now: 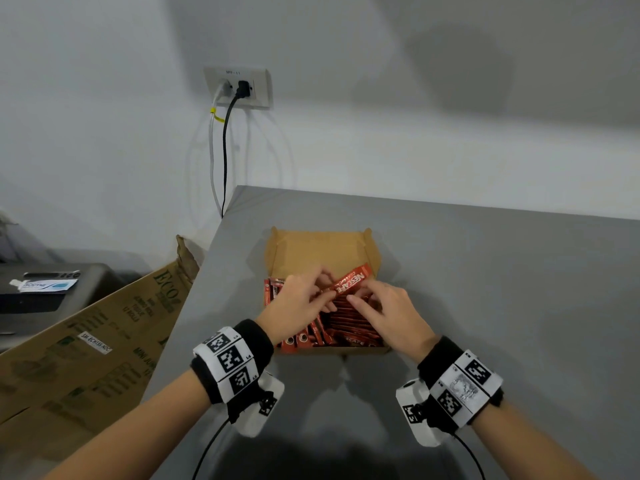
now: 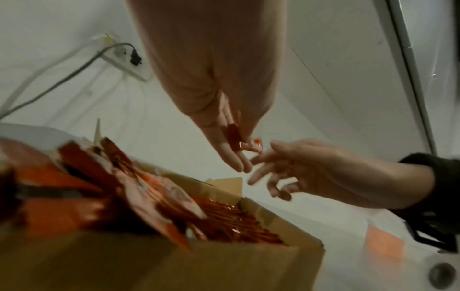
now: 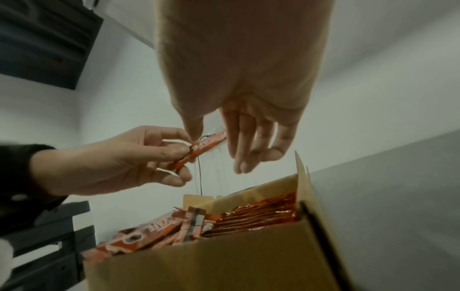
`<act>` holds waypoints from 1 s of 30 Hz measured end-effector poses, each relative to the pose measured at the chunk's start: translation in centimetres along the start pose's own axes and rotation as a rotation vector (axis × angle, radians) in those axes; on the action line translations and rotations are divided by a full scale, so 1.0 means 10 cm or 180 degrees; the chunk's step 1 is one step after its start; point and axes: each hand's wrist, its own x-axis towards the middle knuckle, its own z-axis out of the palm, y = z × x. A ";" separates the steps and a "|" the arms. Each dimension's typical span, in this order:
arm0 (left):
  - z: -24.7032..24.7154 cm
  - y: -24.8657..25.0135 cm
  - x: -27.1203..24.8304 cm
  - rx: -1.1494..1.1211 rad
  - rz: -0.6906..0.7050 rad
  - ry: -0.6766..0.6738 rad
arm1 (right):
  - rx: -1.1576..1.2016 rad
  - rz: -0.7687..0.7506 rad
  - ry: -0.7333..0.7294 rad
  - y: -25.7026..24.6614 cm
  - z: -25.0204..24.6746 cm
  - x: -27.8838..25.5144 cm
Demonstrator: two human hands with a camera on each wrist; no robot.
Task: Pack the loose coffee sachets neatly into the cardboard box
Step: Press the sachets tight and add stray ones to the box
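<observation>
Fingers (image 3: pixel 171 151) of my left hand (image 1: pixel 298 303) are pinching one red coffee sachet (image 1: pixel 349 282) by its near end, while my right hand (image 1: pixel 388 313) is hanging loosely uncurled just beside the sachet's other end, thumb touching it. Directly beneath both sets of fingertips, the cardboard box (image 1: pixel 322 247) is sitting on the grey table (image 1: pixel 485 271), already holding rows of packed sachets (image 3: pixel 261 216).

Access to cardboard box (image 1: pixel 322 251): open from above, partly obstructed.
Far half of interior bare; near half filled with packed sachets (image 1: pixel 349 323). Both hands and a raised sachet (image 1: pixel 349 284) hover over the middle. Grey table (image 1: pixel 502 289) bare to the right; a large carton (image 1: pixel 86 341) leans at its left edge.
</observation>
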 end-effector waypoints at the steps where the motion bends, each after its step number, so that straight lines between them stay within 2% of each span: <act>1: 0.05 0.01 -0.01 0.0020 0.0033 -0.0033 | 0.0154 -0.0079 0.0106 -0.02 0.01 0.00; 3: 0.13 -0.01 -0.02 0.0158 0.0050 -0.0069 | 0.0207 -0.0185 0.0270 -0.04 0.04 0.01; 5: 0.13 -0.06 0.01 0.0418 0.0030 -0.0188 | 0.0104 -0.0242 0.0238 -0.03 0.03 0.01; 7: 0.11 -0.12 0.06 0.1200 0.0135 -0.0513 | -0.0019 -0.0206 -0.0064 -0.02 -0.02 0.00; 9: 0.13 -0.15 0.07 0.2001 0.0237 -0.0824 | -0.0231 -0.0160 -0.0557 0.00 -0.06 -0.03; 11: 0.19 -0.18 0.06 0.2295 0.0280 -0.0997 | -0.0479 -0.0255 -0.0924 0.00 -0.04 -0.09; 14: 0.22 -0.19 0.05 0.2222 0.0324 -0.0971 | -0.1197 -0.0396 -0.1363 0.01 0.04 -0.16; 17: 0.18 -0.21 0.03 0.2135 0.0262 -0.0975 | -0.1782 -0.0194 -0.1417 -0.03 0.07 -0.11; 25: 0.04 -0.20 0.01 0.1785 0.0227 -0.1144 | -0.2319 -0.0100 -0.1555 -0.20 0.13 0.04; 30: 0.09 -0.12 0.02 0.1739 0.0236 -0.1290 | -0.2314 0.0097 -0.1490 -0.20 0.20 0.04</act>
